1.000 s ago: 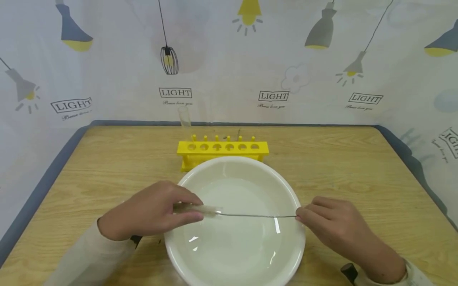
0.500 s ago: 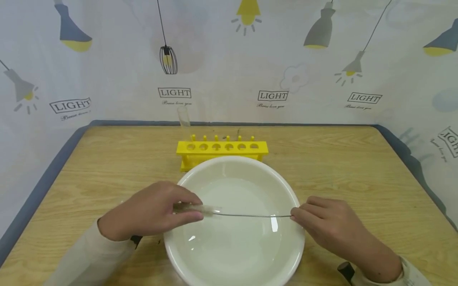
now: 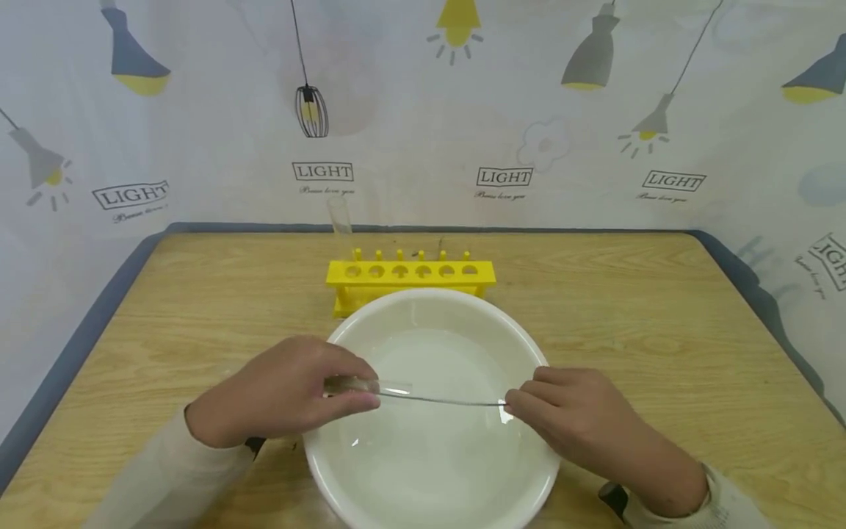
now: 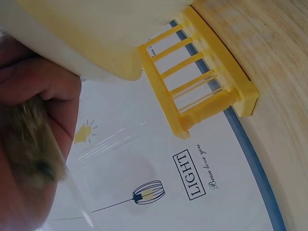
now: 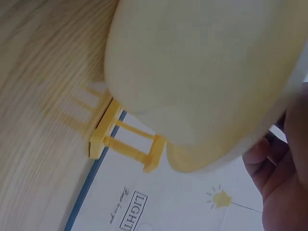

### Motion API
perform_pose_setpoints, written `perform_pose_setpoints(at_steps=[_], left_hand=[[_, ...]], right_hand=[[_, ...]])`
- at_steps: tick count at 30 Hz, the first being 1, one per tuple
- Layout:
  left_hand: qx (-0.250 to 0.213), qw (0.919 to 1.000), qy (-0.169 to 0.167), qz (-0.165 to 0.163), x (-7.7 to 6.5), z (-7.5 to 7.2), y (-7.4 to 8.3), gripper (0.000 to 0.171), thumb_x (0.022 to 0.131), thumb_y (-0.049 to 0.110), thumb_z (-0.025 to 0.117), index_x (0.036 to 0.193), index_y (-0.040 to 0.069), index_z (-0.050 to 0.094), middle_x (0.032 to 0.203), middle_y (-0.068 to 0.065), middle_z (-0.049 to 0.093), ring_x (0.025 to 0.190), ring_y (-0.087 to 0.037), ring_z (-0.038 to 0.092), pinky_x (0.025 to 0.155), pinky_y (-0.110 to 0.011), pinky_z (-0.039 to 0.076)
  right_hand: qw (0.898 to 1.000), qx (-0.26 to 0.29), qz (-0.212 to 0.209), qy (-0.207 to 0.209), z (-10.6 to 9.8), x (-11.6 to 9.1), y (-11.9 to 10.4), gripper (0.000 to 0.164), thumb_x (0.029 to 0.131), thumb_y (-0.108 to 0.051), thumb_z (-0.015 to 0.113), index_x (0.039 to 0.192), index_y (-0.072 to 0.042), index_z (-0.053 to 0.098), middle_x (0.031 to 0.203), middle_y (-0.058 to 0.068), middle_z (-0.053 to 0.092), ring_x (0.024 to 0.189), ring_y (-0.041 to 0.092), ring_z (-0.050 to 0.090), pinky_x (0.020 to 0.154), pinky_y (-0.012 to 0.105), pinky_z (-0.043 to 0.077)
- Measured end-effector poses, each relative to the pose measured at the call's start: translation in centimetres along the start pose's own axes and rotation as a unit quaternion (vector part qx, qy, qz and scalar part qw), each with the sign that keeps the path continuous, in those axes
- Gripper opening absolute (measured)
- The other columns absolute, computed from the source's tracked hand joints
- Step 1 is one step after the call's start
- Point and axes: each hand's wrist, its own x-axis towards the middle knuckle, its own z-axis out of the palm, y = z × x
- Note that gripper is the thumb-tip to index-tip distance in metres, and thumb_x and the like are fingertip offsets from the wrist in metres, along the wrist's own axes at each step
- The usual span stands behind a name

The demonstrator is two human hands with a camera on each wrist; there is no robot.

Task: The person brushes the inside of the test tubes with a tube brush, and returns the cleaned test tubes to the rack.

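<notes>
Over the white basin (image 3: pixel 429 477), my left hand (image 3: pixel 284 389) holds a clear glass test tube (image 3: pixel 399 389) lying sideways, its mouth toward the right. Inside the tube is a test tube brush; in the left wrist view its bristles (image 4: pixel 31 139) show through the glass between the fingers. The brush's thin twisted wire handle (image 3: pixel 443 401) runs out of the mouth to the right. My right hand (image 3: pixel 581 419) pinches that wire above the basin's right side. Most of the tube is hidden inside the left hand.
Behind the basin stands a yellow test tube rack (image 3: pixel 410 273), with another clear test tube (image 3: pixel 340 217) upright at its left end. Water with bright reflections lies in the basin. A patterned cloth (image 3: pixel 410 110) hangs behind the wooden table (image 3: pixel 634 308).
My right hand has moved left along with the wire, so less of it shows outside the tube and the brush sits deeper. The left hand has stayed almost in place.
</notes>
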Motion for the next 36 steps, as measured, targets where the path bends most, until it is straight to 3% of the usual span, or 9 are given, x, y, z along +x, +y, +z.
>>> perform_pose_setpoints(at_steps=[10,15,22,26,29,31,33,36], left_hand=[[0.006,0.9999,-0.009,-0.005,0.2,0.0,0.3,0.024,0.087,0.053,0.052,0.090,0.035,0.067,0.080,0.026,0.061,0.061,0.005,0.049,0.060,-0.015,0.044],[0.012,0.9998,-0.012,-0.012,0.2,-0.1,0.3,0.026,0.087,0.055,0.050,0.091,0.035,0.067,0.080,0.025,0.062,0.060,0.004,0.049,0.059,-0.015,0.043],[0.028,0.9995,0.000,-0.014,0.1,0.2,0.5,0.028,0.086,0.056,0.051,0.092,0.035,0.068,0.078,0.025,0.060,0.059,0.004,0.048,0.056,-0.015,0.041],[0.036,0.9992,0.010,-0.014,0.2,0.4,0.6,0.028,0.086,0.057,0.051,0.092,0.035,0.068,0.080,0.027,0.059,0.060,0.005,0.048,0.056,-0.014,0.041],[0.042,0.9989,0.015,-0.014,0.3,0.5,0.7,0.030,0.086,0.057,0.050,0.093,0.035,0.068,0.082,0.026,0.061,0.061,0.006,0.049,0.057,-0.014,0.042],[0.049,0.9986,0.020,-0.008,0.3,0.6,0.8,0.030,0.086,0.057,0.050,0.094,0.034,0.068,0.085,0.024,0.063,0.062,0.007,0.049,0.058,-0.014,0.043],[0.051,0.9984,0.025,-0.001,0.3,0.7,0.9,0.030,0.086,0.056,0.051,0.094,0.033,0.069,0.086,0.023,0.064,0.063,0.008,0.050,0.058,-0.014,0.043],[0.052,0.9978,0.037,0.015,0.3,0.8,1.0,0.028,0.086,0.054,0.052,0.094,0.033,0.068,0.086,0.022,0.064,0.063,0.010,0.050,0.057,-0.012,0.043]], right_hand=[[0.999,0.030,0.012,-0.003,1.3,0.1,0.0,0.030,0.099,-0.022,0.042,0.077,-0.015,0.062,0.064,-0.011,0.055,0.055,0.002,0.041,0.049,0.008,0.034],[0.997,0.067,0.031,-0.028,1.6,0.0,-0.1,0.026,0.097,-0.023,0.045,0.079,-0.016,0.063,0.067,-0.011,0.055,0.057,0.001,0.041,0.051,0.008,0.034],[0.983,0.144,0.098,-0.061,1.7,0.0,-0.6,0.018,0.092,-0.018,0.056,0.074,-0.018,0.062,0.064,-0.014,0.051,0.057,-0.003,0.037,0.054,0.004,0.030],[0.969,0.180,0.147,-0.080,1.5,0.2,-0.9,0.018,0.088,-0.014,0.061,0.071,-0.020,0.060,0.059,-0.014,0.043,0.056,-0.006,0.033,0.052,0.004,0.028],[0.953,0.212,0.191,-0.106,1.4,0.3,-1.1,0.024,0.088,-0.014,0.061,0.066,-0.022,0.055,0.056,-0.016,0.035,0.055,-0.007,0.030,0.050,0.004,0.027],[0.936,0.247,0.220,-0.121,1.2,0.3,-1.2,0.029,0.089,-0.014,0.060,0.063,-0.021,0.050,0.055,-0.015,0.031,0.053,-0.008,0.028,0.048,0.006,0.027],[0.909,0.302,0.254,-0.135,1.0,0.3,-1.2,0.033,0.091,-0.014,0.057,0.061,-0.021,0.047,0.053,-0.013,0.030,0.052,-0.007,0.028,0.046,0.008,0.028],[0.859,0.393,0.296,-0.141,0.6,0.3,-1.2,0.036,0.094,-0.011,0.052,0.059,-0.017,0.045,0.050,-0.006,0.031,0.048,-0.005,0.027,0.041,0.013,0.027]])
